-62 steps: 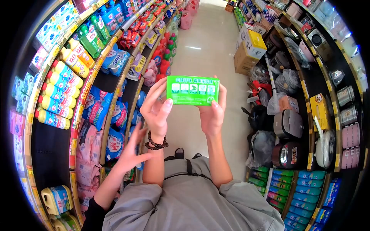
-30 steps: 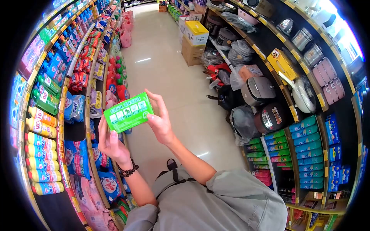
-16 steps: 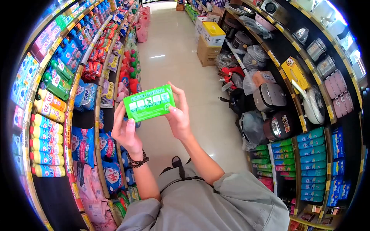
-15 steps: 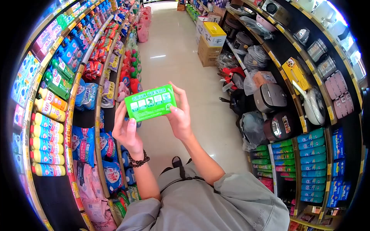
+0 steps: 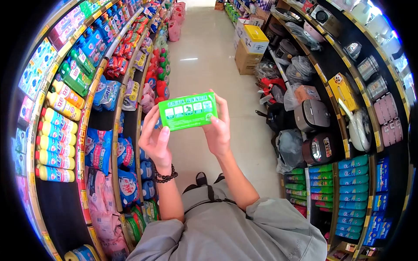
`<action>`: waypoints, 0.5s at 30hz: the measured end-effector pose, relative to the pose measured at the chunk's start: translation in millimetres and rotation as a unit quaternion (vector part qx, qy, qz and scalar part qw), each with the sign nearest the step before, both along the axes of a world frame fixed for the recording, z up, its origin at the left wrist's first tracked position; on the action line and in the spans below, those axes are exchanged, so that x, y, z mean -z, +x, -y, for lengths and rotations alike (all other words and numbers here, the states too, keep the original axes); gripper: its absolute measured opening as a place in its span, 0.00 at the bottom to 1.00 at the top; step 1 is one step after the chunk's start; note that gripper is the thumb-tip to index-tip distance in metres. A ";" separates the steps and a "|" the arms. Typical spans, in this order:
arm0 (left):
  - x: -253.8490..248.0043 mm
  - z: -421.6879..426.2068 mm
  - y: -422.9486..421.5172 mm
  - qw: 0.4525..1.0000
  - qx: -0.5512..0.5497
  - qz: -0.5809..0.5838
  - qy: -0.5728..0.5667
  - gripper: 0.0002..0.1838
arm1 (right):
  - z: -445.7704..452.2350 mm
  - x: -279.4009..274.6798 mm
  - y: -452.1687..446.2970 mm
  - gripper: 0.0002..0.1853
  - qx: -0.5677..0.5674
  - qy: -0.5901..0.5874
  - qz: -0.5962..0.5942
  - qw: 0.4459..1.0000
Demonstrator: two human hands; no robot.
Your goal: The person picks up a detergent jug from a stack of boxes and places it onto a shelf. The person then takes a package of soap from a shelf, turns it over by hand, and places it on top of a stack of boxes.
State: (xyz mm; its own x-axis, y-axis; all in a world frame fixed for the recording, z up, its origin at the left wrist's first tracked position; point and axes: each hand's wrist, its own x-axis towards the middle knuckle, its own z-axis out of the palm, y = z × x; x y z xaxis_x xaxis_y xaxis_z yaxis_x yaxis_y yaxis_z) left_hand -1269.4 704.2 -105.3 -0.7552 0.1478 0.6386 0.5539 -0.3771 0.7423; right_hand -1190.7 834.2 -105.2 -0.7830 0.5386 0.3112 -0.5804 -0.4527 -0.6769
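Between my two hands is a bright green box-shaped packet (image 5: 187, 114), its face with Chinese lettering and a row of small picture squares turned up towards me. It looks like a wrapped bar of laundry soap. My left hand (image 5: 156, 141) grips the packet's left end, thumb at the lower edge and fingers behind. On the other end my right hand (image 5: 219, 126) holds it, thumb on the front and fingers round the upper right corner. Dark beads (image 5: 166, 175) circle my left wrist. The packet is held above the aisle floor, nearly level.
Left shelves carry yellow-white bottles (image 5: 56, 141), green bottles (image 5: 73, 80) and blue detergent bags (image 5: 98, 148). On the right stand rice cookers (image 5: 311, 115), a wrapped pan (image 5: 358, 126) and stacked teal packs (image 5: 352, 189). Cartons (image 5: 249, 58) sit on the tiled floor (image 5: 204, 74) farther along the aisle.
Both hands and the green packet have shifted right in the view, and the packet is a little more level. The shelves have also moved slightly right. The grip is the same.
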 end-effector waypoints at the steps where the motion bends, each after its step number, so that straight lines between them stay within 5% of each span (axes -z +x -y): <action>1: -2.8 0.9 3.2 1.000 0.012 0.012 0.006 0.26 | 0.5 0.7 0.8 0.36 0.001 0.003 0.004 1.000; 15: -5.0 0.3 38.4 0.999 0.004 0.036 0.004 0.26 | -1.4 -3.7 30.0 0.36 -0.021 0.013 0.004 1.000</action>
